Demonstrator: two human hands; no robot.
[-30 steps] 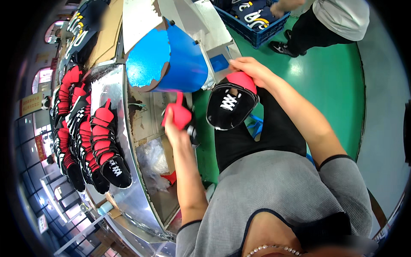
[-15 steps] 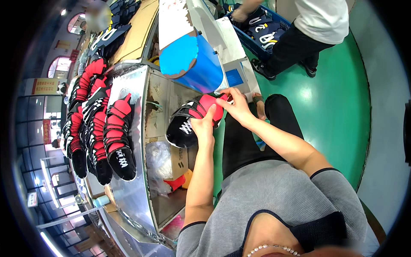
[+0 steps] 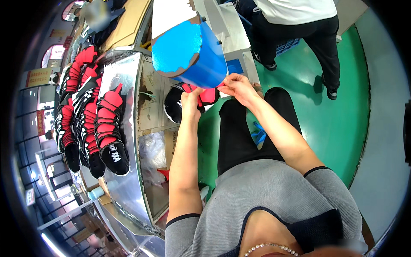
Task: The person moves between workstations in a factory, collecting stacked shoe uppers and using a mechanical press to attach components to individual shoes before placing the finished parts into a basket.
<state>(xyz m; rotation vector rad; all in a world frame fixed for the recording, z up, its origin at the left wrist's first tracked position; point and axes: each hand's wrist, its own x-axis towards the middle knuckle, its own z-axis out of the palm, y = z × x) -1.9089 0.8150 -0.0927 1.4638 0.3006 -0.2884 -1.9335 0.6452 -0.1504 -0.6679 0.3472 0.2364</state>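
A black and red shoe upper (image 3: 173, 103) is in both my hands, partly hidden beneath the blue machine housing (image 3: 201, 60). My left hand (image 3: 191, 103) is closed on its near side, by the red part and the black toe. With fingers pinched together, my right hand (image 3: 239, 88) holds the red end at the right, close against the lower edge of the housing. The spot where the upper meets the machine is out of sight behind the housing.
Left of me, stacked black and red uppers (image 3: 109, 124) lie on a metal-topped table (image 3: 128, 171). Plastic bags (image 3: 152, 150) fill the shelf below. A person in black trousers (image 3: 295, 34) stands on the green floor ahead, right of the machine, by a blue crate (image 3: 287, 46).
Both hands have moved the upper away from me, farther under the blue housing. The other person has stepped nearer and now hides most of the blue crate.
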